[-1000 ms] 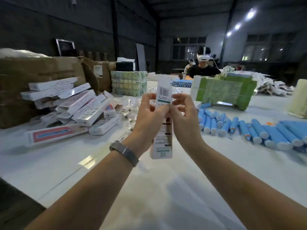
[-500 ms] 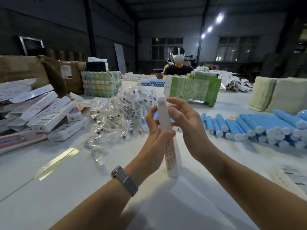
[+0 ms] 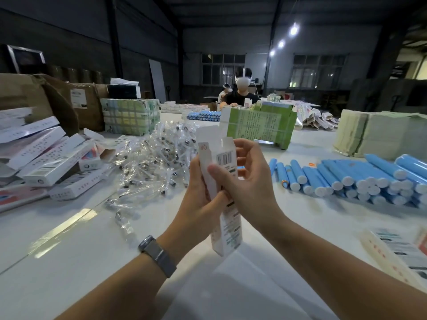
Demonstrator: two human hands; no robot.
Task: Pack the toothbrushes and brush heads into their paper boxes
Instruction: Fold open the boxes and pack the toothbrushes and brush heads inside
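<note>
I hold a tall white paper box (image 3: 227, 229) upright over the table, barcode side toward me, its top flaps standing open. My left hand (image 3: 198, 199) grips its lower left side. My right hand (image 3: 245, 181) holds the box from the right, thumb pressed on the front near the barcode, fingers curled behind. A heap of brush heads in clear plastic bags (image 3: 152, 162) lies behind the box. Blue toothbrush handles with white ends (image 3: 351, 179) lie in rows to the right. I cannot see inside the box.
Packed white boxes (image 3: 53, 162) are piled at the left in front of brown cartons (image 3: 76, 105). A green bundle (image 3: 258, 125) and pale stacks (image 3: 374, 137) stand behind. Flat box blanks (image 3: 397, 252) lie at the right edge. Another person (image 3: 240, 95) sits at the far end.
The box was flat and edge-on half a second ago; now it is squared open with the barcode face toward me and the top flaps up. My view swung to the right.
</note>
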